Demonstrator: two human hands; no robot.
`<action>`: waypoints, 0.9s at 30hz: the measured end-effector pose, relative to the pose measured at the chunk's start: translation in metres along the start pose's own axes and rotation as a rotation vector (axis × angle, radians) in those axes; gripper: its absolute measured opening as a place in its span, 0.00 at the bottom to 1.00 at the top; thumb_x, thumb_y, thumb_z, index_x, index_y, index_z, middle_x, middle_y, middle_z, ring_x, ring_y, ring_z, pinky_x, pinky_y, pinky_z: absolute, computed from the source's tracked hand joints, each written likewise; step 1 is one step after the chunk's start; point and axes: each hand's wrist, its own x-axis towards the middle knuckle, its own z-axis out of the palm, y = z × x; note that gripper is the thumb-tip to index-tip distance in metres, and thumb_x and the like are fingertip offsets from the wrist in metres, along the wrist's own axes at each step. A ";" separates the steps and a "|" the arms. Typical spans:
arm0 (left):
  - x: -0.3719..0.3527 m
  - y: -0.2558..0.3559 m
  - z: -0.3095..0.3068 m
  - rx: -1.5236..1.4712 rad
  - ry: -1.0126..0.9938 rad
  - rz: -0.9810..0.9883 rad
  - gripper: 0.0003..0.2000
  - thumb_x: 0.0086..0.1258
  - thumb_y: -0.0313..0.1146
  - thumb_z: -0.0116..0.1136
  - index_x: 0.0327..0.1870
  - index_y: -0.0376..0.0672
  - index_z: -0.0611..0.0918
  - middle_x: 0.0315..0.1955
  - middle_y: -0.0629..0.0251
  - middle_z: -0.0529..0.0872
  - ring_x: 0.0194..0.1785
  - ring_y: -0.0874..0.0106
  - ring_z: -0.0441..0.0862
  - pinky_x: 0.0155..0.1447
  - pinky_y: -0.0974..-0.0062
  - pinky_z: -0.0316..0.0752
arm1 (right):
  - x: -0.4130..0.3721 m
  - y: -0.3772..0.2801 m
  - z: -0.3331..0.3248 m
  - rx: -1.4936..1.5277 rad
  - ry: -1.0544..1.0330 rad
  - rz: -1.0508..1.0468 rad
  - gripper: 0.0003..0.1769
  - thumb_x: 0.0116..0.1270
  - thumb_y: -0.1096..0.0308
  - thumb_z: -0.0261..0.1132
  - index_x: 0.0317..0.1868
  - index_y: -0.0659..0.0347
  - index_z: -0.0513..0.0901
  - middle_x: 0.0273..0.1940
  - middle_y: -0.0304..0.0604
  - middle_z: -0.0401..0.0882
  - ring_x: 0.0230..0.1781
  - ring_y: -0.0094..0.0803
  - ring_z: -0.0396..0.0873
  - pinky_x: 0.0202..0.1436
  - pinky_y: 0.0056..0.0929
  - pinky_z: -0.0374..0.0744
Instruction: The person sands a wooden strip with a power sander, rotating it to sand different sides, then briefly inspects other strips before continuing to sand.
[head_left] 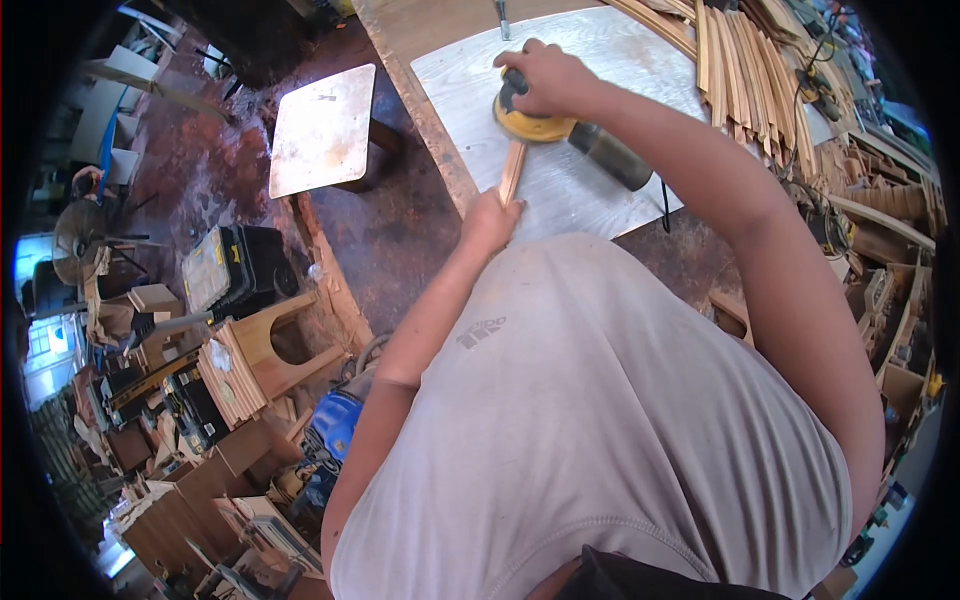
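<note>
My right hand (548, 80) is closed over the top of a yellow and black orbital sander (530, 124). A dark dust canister (610, 157) sticks out from the sander toward the lower right. Under the sander's pad runs a narrow wooden strip (513, 172), its far part hidden by the tool. My left hand (489, 222) grips the near end of this strip, close to the front of my shirt. Both strip and sander are over a pale, whitish board (460, 75) on the workbench.
Many thin wooden strips (750, 80) are stacked at the right of the bench. A small white-topped table (325, 130) stands to the left. Black toolboxes (245, 265), a wooden piece with a round cutout (285, 345) and a blue machine (335, 422) crowd the left floor.
</note>
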 end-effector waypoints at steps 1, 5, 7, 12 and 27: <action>0.001 -0.001 0.001 0.000 -0.002 0.000 0.17 0.72 0.43 0.62 0.42 0.33 0.82 0.21 0.53 0.85 0.26 0.58 0.87 0.38 0.58 0.80 | -0.009 -0.012 0.001 0.002 0.022 -0.024 0.32 0.56 0.58 0.70 0.65 0.41 0.78 0.54 0.53 0.78 0.54 0.52 0.81 0.57 0.47 0.83; 0.007 -0.012 0.005 0.023 0.008 0.067 0.17 0.72 0.42 0.61 0.40 0.32 0.81 0.18 0.57 0.83 0.21 0.63 0.83 0.32 0.62 0.78 | -0.034 -0.046 -0.007 0.070 -0.087 -0.047 0.33 0.57 0.58 0.71 0.65 0.42 0.78 0.55 0.53 0.77 0.56 0.52 0.79 0.56 0.47 0.84; 0.004 -0.012 0.004 0.014 0.016 0.114 0.17 0.73 0.42 0.61 0.38 0.31 0.80 0.16 0.60 0.81 0.16 0.68 0.81 0.26 0.67 0.76 | -0.040 -0.054 -0.008 0.082 -0.089 -0.075 0.33 0.57 0.59 0.71 0.66 0.42 0.78 0.56 0.53 0.77 0.55 0.52 0.80 0.55 0.47 0.84; 0.000 -0.005 0.001 0.001 -0.023 0.019 0.16 0.72 0.43 0.61 0.41 0.34 0.82 0.21 0.55 0.85 0.25 0.60 0.86 0.38 0.59 0.79 | -0.041 -0.055 -0.006 0.080 -0.087 -0.075 0.33 0.57 0.59 0.71 0.66 0.42 0.78 0.56 0.54 0.76 0.54 0.53 0.80 0.55 0.47 0.84; -0.005 0.002 0.002 0.055 -0.038 -0.027 0.19 0.74 0.44 0.60 0.46 0.31 0.81 0.25 0.52 0.87 0.25 0.64 0.87 0.37 0.62 0.81 | 0.014 0.021 0.005 -0.043 0.026 0.050 0.35 0.56 0.54 0.73 0.67 0.39 0.77 0.60 0.54 0.76 0.56 0.54 0.81 0.59 0.48 0.83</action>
